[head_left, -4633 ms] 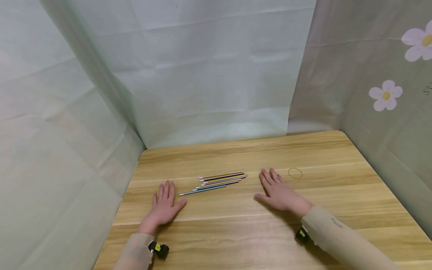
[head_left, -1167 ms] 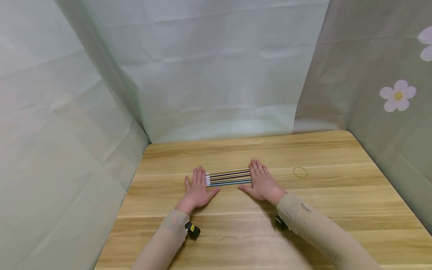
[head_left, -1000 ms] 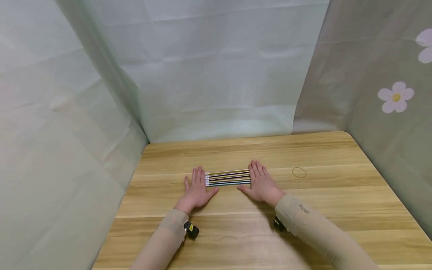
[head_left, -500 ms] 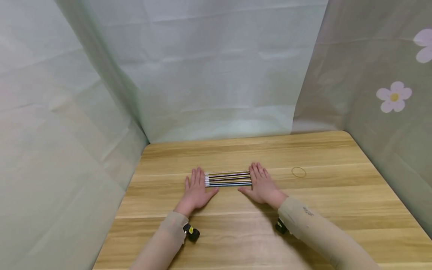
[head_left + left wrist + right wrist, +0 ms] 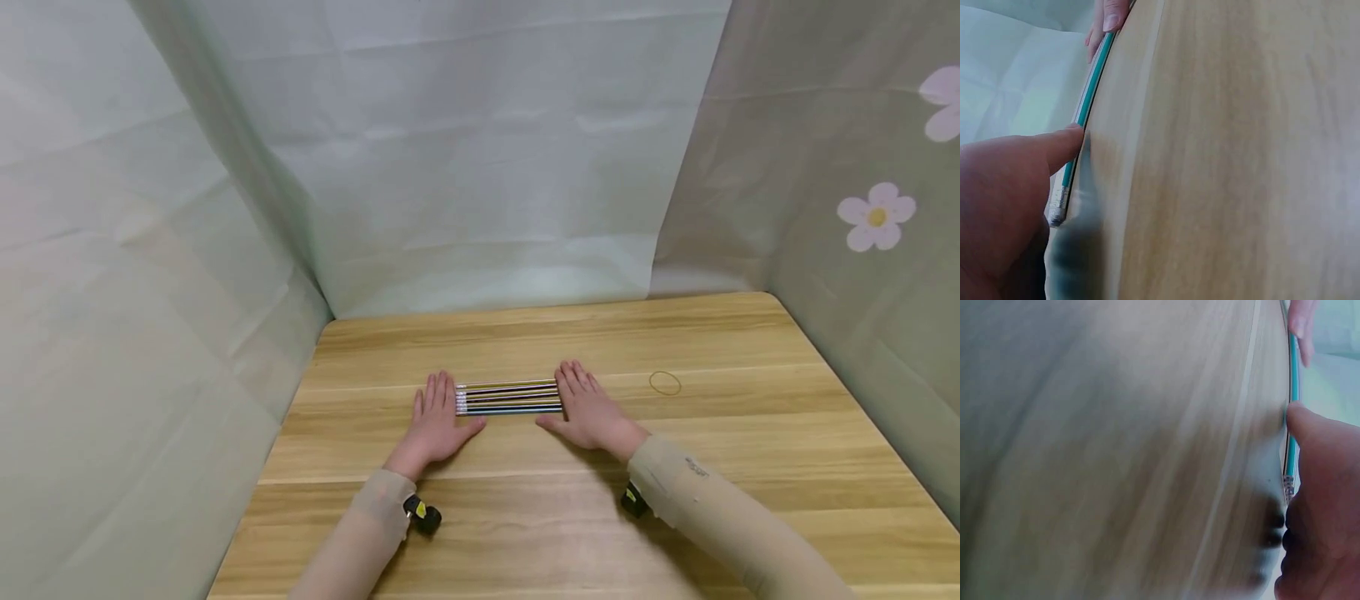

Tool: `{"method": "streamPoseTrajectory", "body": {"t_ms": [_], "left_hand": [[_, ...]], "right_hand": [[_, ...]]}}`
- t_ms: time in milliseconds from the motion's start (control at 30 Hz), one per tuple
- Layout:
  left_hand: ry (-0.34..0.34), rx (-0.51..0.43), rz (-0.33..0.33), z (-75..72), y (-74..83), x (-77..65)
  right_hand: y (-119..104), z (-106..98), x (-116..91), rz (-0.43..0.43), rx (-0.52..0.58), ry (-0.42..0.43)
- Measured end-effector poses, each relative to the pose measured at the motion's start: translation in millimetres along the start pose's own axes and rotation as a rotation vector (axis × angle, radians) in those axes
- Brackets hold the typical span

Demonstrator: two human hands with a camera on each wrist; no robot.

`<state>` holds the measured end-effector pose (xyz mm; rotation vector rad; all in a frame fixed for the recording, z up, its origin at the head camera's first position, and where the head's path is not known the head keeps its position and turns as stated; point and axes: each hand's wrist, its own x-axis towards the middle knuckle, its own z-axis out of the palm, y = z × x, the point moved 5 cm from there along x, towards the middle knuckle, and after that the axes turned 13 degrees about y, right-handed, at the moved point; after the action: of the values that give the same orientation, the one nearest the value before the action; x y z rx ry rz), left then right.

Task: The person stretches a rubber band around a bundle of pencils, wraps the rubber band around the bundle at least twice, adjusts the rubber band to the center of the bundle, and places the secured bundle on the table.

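Observation:
Several striped pencils (image 5: 510, 397) lie side by side on the table, their white eraser ends in line at the left. My left hand (image 5: 433, 429) rests flat against those ends, fingers straight and thumb spread along the near side. At the other end, my right hand (image 5: 592, 417) lies flat with straight fingers against the pencil tips. In the left wrist view the nearest pencil, a teal one (image 5: 1090, 94), runs past my thumb (image 5: 1060, 145). The right wrist view shows the same teal pencil (image 5: 1294, 375) beside the right thumb (image 5: 1304, 422).
A thin yellowish rubber band (image 5: 660, 372) lies on the wooden table (image 5: 525, 533), right of my right hand. Pale cloth walls (image 5: 480, 167) stand behind the table and at both sides.
Earlier the pencils were staggered and my hands lay apart from them. Both hands have moved in to the pencil ends, which now line up at the left. Lately the right hand shifted slightly right.

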<state>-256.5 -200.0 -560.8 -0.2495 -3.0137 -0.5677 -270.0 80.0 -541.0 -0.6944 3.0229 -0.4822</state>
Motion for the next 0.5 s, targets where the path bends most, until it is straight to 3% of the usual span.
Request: {"method": "streamPoseTrajectory", "body": {"t_ms": [300,500], "left_hand": [[0.142,-0.029,0.097,-25.8,17.8,-0.8],[0.173,-0.13,0.172,-38.2,29.3,-2.0]], "right_hand": [[7,-10,0,-0.064,0.017,0.108],[-3,-18,-5,-0.068,0.165,0.14]]}}
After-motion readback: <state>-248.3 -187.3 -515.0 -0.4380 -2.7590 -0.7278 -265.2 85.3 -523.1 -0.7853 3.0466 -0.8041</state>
